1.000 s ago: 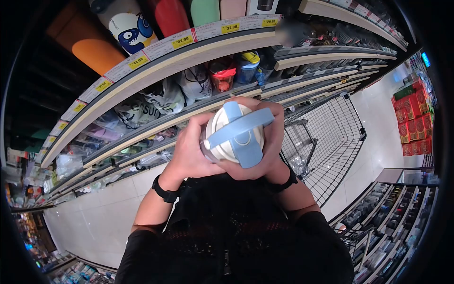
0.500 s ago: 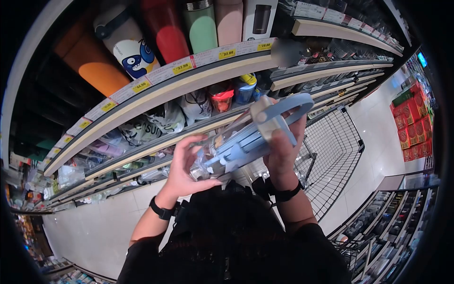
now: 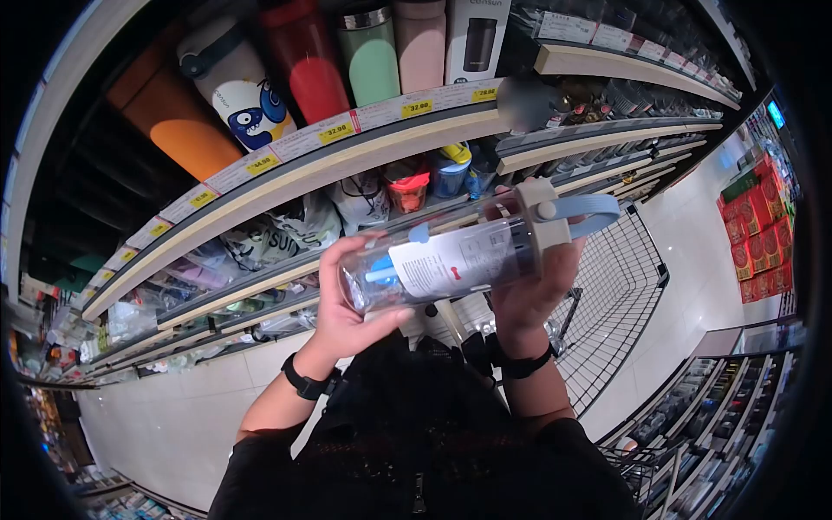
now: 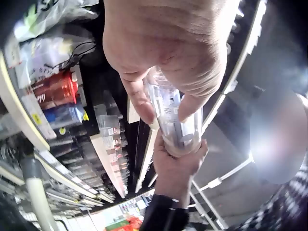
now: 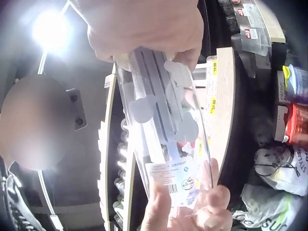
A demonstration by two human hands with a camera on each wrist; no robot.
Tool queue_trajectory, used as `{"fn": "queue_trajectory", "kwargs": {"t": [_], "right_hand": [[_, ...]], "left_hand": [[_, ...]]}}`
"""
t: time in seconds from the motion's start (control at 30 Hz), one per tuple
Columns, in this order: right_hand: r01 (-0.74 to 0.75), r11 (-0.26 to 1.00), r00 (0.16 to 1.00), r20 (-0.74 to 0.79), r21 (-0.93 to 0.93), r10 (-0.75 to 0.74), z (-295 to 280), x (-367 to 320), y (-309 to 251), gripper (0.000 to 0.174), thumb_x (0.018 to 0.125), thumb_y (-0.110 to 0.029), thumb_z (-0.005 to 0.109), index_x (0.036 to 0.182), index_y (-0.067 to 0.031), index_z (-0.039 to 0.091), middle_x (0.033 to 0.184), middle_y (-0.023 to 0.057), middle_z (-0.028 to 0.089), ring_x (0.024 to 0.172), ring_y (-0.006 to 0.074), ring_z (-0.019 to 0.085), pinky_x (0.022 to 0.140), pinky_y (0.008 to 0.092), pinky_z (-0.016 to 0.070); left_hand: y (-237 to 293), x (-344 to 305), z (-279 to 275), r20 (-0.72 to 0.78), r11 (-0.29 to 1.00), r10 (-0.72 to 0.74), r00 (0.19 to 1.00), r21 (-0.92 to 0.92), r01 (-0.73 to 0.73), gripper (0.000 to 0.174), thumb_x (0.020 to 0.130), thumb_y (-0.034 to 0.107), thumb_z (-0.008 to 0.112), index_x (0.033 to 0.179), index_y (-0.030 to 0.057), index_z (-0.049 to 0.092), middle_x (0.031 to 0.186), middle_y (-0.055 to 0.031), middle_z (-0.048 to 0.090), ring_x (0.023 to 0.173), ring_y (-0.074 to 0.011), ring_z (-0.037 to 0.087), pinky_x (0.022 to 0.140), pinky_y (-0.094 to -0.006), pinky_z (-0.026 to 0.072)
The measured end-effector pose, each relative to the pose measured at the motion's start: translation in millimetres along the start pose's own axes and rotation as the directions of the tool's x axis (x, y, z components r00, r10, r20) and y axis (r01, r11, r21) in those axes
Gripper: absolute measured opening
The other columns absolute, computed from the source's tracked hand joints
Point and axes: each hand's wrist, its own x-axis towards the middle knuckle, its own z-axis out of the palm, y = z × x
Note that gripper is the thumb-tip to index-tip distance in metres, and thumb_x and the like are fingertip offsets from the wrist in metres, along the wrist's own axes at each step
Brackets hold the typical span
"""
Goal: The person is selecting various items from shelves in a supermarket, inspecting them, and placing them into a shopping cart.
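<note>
A clear bottle (image 3: 442, 260) with a white printed label lies nearly sideways between both hands in the head view, its beige lid (image 3: 543, 217) and pale blue loop handle (image 3: 594, 212) to the right. My left hand (image 3: 342, 303) grips the base end, fingers behind and thumb below. My right hand (image 3: 537, 290) holds the lid end from below. Something blue shows inside the bottle. In the right wrist view, the bottle (image 5: 166, 115) shows pale rounded patches and a barcode label near its base, where the left fingers curl round it.
Shelves of tumblers (image 3: 373, 56) with a price-tagged edge (image 3: 338, 130) stand ahead. Bagged goods (image 3: 299, 221) and a red-lidded cup (image 3: 407, 189) sit on a lower shelf. A wire cart (image 3: 620, 286) stands at the right, and red boxes (image 3: 758, 234) lie beyond it.
The bottle has gone from upright, lid towards the head camera, to nearly sideways with its lid to the right. It has also turned so the label shows, and the hands have moved apart.
</note>
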Motion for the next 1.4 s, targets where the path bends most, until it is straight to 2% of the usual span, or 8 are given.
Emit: {"fn": "queue_trajectory", "kwargs": {"t": [0.1,0.3,0.5,0.77,0.83,1.0,1.23,1.4], "right_hand": [[0.078,0.996,0.996,-0.035,0.047,-0.077,2,1,-2,0.074,0.093,-0.051,0.054,0.142,-0.0005,0.030,0.128,0.0228,0.057,0.113,0.0336,0.061,0.099,0.0449,0.0494],[0.109,0.994,0.990,-0.087,-0.012,-0.110,9,2,3,0.071,0.093,-0.049,0.055,0.140,0.0011,0.037,0.126,0.0226,0.058,0.110,0.0325,0.062,0.096,0.0422,0.0513],[0.018,0.999,0.998,-0.054,0.032,-0.016,-9,3,7,0.069,0.095,-0.052,0.048,0.140,-0.0008,0.040,0.121,0.0209,0.061,0.106,0.0319,0.063,0.092,0.0419,0.0519],[0.141,0.989,0.987,-0.085,0.052,-0.137,7,-2,6,0.071,0.097,-0.055,0.043,0.144,-0.0028,0.035,0.125,0.0207,0.059,0.116,0.0331,0.059,0.097,0.0465,0.0496],[0.080,0.994,0.993,-0.081,-0.071,-0.085,-3,0,10,0.073,0.096,-0.058,0.042,0.144,-0.0025,0.037,0.125,0.0200,0.059,0.118,0.0335,0.059,0.099,0.0468,0.0482],[-0.017,0.995,0.998,-0.053,0.102,0.023,-4,0,3,0.074,0.096,-0.059,0.040,0.142,-0.0008,0.040,0.124,0.0191,0.061,0.117,0.0338,0.059,0.101,0.0473,0.0470],[0.035,0.989,0.998,-0.057,0.141,-0.027,1,-5,12,0.069,0.097,-0.054,0.045,0.142,-0.0020,0.039,0.127,0.0189,0.059,0.119,0.0348,0.058,0.105,0.0500,0.0449],[0.025,0.992,0.997,-0.081,0.124,-0.015,7,-3,9,0.063,0.095,-0.049,0.053,0.136,-0.0034,0.039,0.119,0.0170,0.061,0.114,0.0322,0.062,0.100,0.0499,0.0500]], "left_hand": [[1,0,-8,0.045,0.896,0.140,0.989,0.420,-0.145,0.085,0.070,0.007,0.087,0.137,0.0056,0.035,0.139,-0.0179,0.047,0.119,-0.0295,0.060,0.087,-0.0473,0.0577],[7,11,-6,-0.026,0.824,-0.468,0.883,-0.373,0.426,0.061,0.095,0.035,0.064,0.141,0.0085,0.035,0.127,-0.0189,0.056,0.111,-0.0300,0.065,0.078,-0.0417,0.0614],[4,4,8,-0.120,0.990,0.128,0.984,0.078,-0.119,0.087,0.071,-0.004,0.085,0.141,0.0098,0.035,0.134,-0.0135,0.053,0.111,-0.0221,0.063,0.081,-0.0307,0.0586],[23,16,3,0.014,0.581,-0.595,0.804,-0.684,0.442,0.090,0.075,0.001,0.083,0.149,0.0032,0.030,0.126,-0.0178,0.060,0.107,-0.0302,0.066,0.084,-0.0425,0.0595],[18,10,12,-0.145,0.977,-0.022,0.989,-0.212,-0.009,0.100,0.070,0.006,0.089,0.150,0.0040,0.029,0.140,-0.0183,0.049,0.121,-0.0318,0.058,0.090,-0.0424,0.0571],[3,2,-5,0.056,0.842,0.262,0.963,0.475,-0.257,0.084,0.071,0.010,0.089,0.138,0.0029,0.040,0.130,-0.0176,0.052,0.118,-0.0285,0.059,0.084,-0.0363,0.0572],[23,10,-5,0.040,0.787,-0.543,0.839,-0.324,0.525,0.070,0.095,0.052,0.056,0.138,-0.0004,0.042,0.109,-0.0182,0.063,0.087,-0.0316,0.071,0.065,-0.0381,0.0600],[27,1,15,-0.189,0.999,-0.030,0.982,0.013,0.033,0.109,0.055,0.015,0.099,0.144,0.0054,0.035,0.138,-0.0114,0.047,0.121,-0.0237,0.055,0.085,-0.0383,0.0573]]}}
